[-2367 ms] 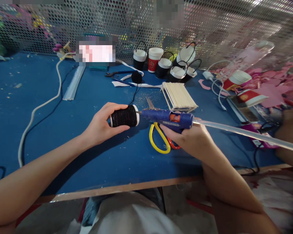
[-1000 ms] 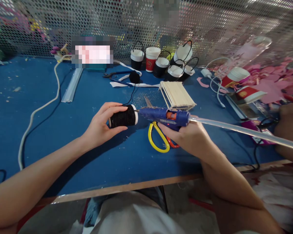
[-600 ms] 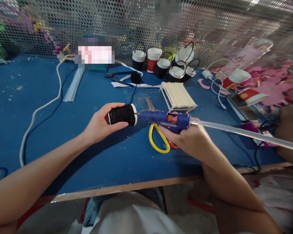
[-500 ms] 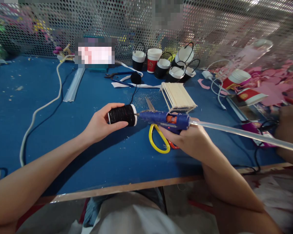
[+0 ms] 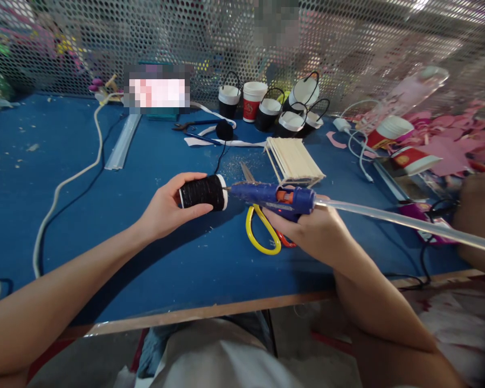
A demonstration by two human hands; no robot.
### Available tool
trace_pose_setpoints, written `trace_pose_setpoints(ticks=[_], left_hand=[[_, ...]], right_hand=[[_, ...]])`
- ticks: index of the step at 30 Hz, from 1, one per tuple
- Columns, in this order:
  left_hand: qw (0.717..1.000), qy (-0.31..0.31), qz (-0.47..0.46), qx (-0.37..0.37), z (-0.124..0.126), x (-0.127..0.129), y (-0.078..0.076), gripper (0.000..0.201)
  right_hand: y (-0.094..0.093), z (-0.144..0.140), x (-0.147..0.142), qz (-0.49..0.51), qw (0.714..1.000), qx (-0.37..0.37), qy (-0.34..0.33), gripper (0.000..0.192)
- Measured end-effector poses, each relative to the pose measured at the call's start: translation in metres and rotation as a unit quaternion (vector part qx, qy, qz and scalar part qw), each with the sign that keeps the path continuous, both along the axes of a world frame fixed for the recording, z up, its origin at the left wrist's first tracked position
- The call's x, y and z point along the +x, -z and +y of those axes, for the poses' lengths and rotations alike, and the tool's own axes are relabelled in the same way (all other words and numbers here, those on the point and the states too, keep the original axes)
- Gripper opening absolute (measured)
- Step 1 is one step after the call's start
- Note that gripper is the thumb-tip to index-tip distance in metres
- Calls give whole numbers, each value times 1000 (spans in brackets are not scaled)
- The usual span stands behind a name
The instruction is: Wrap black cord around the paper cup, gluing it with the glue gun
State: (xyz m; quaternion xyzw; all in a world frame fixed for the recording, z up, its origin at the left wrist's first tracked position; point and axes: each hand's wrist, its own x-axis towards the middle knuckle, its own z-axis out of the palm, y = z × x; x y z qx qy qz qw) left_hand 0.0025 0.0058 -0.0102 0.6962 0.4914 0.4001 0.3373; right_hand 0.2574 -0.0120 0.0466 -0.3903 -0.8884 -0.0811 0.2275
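Note:
My left hand (image 5: 167, 207) is closed round a small paper cup (image 5: 202, 193) lying on its side. Black yarn is wound about the cup, leaving white bands at both ends. From it a strand of yarn runs up to a black yarn ball (image 5: 224, 130). In my right hand (image 5: 315, 231) is a blue hot glue gun (image 5: 267, 194), its nozzle at the cup's right-hand white rim. A long clear glue stick (image 5: 388, 216) sticks out of the gun's back. Beneath the gun lie scissors (image 5: 262, 231) with yellow and red handles, partly covered by it.
Several black-and-white cups with handles (image 5: 291, 123) and a red cup (image 5: 254, 102) stand at the back. A stick-built rack (image 5: 295, 161), pliers (image 5: 189, 126) and clear glue sticks (image 5: 123, 141) lie on the blue table (image 5: 105, 226). At right are pink cutouts (image 5: 455, 145) and another person's arm (image 5: 479, 221).
The cup has turned very slightly in my left hand, and the yarn strand has shifted a little. The glue gun stays at the rim.

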Motion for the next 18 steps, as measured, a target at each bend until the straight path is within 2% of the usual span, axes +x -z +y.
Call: trace_pose_setpoints(ticks=[4, 7, 12, 18], left_hand=[[994, 12, 60, 90, -1, -1, 2, 53], [985, 40, 83, 147, -2, -1, 2, 51], [969, 71, 117, 203, -3, -1, 1, 49], [961, 89, 142, 218, -5, -1, 1, 47]], right_hand=[[1, 3, 1, -43, 997, 68, -17, 39], [2, 4, 2, -53, 996, 76, -20, 42], [12, 7, 2, 41, 998, -33, 40, 28], [21, 9, 2, 148, 967, -182, 96, 19]])
